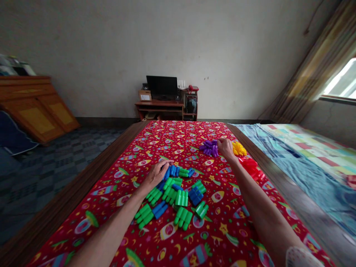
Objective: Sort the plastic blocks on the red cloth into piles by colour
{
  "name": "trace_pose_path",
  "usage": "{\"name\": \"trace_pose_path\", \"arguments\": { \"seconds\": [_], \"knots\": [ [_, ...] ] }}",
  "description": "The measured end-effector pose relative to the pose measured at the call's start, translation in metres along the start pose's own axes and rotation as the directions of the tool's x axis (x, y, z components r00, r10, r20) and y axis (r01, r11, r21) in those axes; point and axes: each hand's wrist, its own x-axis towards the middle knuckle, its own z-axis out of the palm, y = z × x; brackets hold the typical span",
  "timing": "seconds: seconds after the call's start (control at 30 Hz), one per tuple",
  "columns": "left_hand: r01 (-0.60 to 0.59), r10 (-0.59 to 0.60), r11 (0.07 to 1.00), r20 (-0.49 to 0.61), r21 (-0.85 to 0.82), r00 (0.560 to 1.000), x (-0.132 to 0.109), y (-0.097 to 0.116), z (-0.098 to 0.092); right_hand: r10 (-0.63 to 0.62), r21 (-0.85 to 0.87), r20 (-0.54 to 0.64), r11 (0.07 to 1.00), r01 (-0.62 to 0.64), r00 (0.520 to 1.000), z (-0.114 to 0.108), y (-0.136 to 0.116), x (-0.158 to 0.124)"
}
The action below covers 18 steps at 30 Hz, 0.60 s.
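Green plastic building pieces [182, 198], each a row of joined bullet-shaped tubes, lie loosely mixed with blue ones [195, 195] in the middle of the red cloth. At the far left edge of this heap, my left hand [159, 173] rests against blue pieces, its fingers stretched to the right. My right hand [226, 147] reaches farther out, closed with curled fingers at the right side of a pile of purple pieces [210, 148]. Whatever is between those fingers is hidden. Just right of this hand sit yellow pieces [239, 148], and red pieces [251, 167] lie nearer, beside my right forearm.
A red rocket-print cloth [111, 230] covers the table, whose dark wooden edge [91, 163] shows at left. To the right is a bed with a blue sheet [280, 163]. A desk [160, 106] with a monitor [162, 87] stands by the wall; a wooden cabinet [36, 107] is at left.
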Motion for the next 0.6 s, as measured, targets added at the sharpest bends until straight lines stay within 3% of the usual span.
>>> {"name": "trace_pose_path", "arguments": {
  "seconds": [0.1, 0.17, 0.23, 0.27, 0.33, 0.4, 0.43, 0.5, 0.6],
  "knots": [
    [0.007, -0.007, 1.0, 0.011, -0.009, 1.0, 0.001, 0.0, 0.0, 0.02, 0.09, 0.02, 0.996, -0.022, 1.0, -0.009, -0.012, -0.019],
    [0.006, -0.006, 1.0, 0.011, -0.007, 1.0, 0.002, 0.0, 0.001, -0.074, 0.167, 0.073, 0.984, 0.061, 0.995, -0.012, -0.028, -0.037],
    [0.001, -0.001, 1.0, 0.011, 0.005, 1.0, 0.002, 0.0, 0.001, -0.233, 0.265, 0.169, 0.947, 0.184, 0.958, -0.01, -0.048, -0.056],
    [-0.004, 0.004, 1.0, 0.016, 0.011, 1.0, 0.002, 0.0, 0.001, -0.336, 0.319, 0.228, 0.913, 0.256, 0.914, -0.007, -0.059, -0.066],
    [-0.023, 0.022, 1.0, 0.039, 0.017, 0.999, 0.0, 0.002, 0.0, -0.546, 0.405, 0.323, 0.818, 0.409, 0.773, -0.001, -0.08, -0.083],
    [-0.047, 0.046, 0.999, 0.074, 0.014, 0.996, -0.002, 0.006, -0.001, -0.664, 0.415, 0.369, 0.744, 0.524, 0.651, 0.005, -0.095, -0.095],
    [-0.061, 0.059, 0.998, 0.097, 0.01, 0.993, -0.003, 0.008, -0.002, -0.684, 0.402, 0.385, 0.728, 0.555, 0.619, 0.007, -0.099, -0.099],
    [-0.083, 0.082, 0.997, 0.146, 0.0, 0.986, -0.003, 0.01, -0.003, -0.672, 0.376, 0.405, 0.74, 0.557, 0.62, 0.01, -0.101, -0.104],
    [-0.079, 0.085, 0.996, 0.182, -0.042, 0.98, -0.002, 0.009, -0.004, -0.595, 0.373, 0.383, 0.799, 0.471, 0.706, 0.009, -0.094, -0.104]
  ]
}}
